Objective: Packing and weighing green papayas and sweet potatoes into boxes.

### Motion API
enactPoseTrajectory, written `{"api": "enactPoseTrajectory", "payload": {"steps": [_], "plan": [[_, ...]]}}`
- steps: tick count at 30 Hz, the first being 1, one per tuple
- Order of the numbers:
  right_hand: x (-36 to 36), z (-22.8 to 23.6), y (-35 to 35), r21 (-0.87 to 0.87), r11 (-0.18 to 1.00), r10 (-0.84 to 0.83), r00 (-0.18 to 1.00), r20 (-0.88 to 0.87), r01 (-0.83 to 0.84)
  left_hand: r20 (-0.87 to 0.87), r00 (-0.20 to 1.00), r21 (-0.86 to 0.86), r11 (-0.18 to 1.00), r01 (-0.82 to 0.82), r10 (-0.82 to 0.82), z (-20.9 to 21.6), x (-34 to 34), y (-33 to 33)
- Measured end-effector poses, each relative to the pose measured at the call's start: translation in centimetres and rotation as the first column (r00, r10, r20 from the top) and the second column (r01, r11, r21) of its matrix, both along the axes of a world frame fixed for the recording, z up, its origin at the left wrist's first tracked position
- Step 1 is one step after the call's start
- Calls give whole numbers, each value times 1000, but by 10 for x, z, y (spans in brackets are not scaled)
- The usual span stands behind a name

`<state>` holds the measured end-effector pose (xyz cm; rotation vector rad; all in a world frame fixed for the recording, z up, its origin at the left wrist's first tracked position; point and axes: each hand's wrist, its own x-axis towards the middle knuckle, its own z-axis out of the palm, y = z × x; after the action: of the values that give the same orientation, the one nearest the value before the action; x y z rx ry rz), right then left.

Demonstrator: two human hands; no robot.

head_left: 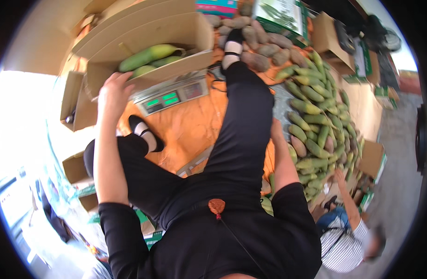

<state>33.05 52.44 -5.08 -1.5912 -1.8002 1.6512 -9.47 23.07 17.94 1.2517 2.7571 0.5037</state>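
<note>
My left hand (113, 95) is at the near left corner of an open cardboard box (176, 74), its fingers curled over the rim. Inside the box lie several long green radishes (151, 56). The box rests on a digital scale (169, 98) with lit green displays. Beside my right knee is my right hand (275, 130), its fingers hidden behind my leg. The nearest things to it are green radishes (297, 121) in a large heap; I cannot see whether it holds one.
Brownish root vegetables (269, 49) lie beyond my right foot on an orange sheet (190, 125). A printed green-and-white carton (281, 18) stands behind them. Another person (341, 242) reaches toward the heap at lower right. More cardboard boxes (334, 42) stand around.
</note>
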Motion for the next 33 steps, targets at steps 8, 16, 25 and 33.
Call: {"api": "enactPoseTrajectory", "payload": {"steps": [8,16,25,33], "plan": [[55,-47,0,-135,979,-104,942,319,154,29,1000,-100,995,-1,4,-1,0,-3],[133,-92,28,218,968,-236,757,609,125,97,995,-138,990,-19,32,-4,8,11],[85,-46,107,280,901,-90,489,868,-331,128,980,-141,981,-137,155,-4,13,18],[63,-55,143,162,778,55,323,945,-607,46,987,-159,977,-143,152,-6,17,30]]}}
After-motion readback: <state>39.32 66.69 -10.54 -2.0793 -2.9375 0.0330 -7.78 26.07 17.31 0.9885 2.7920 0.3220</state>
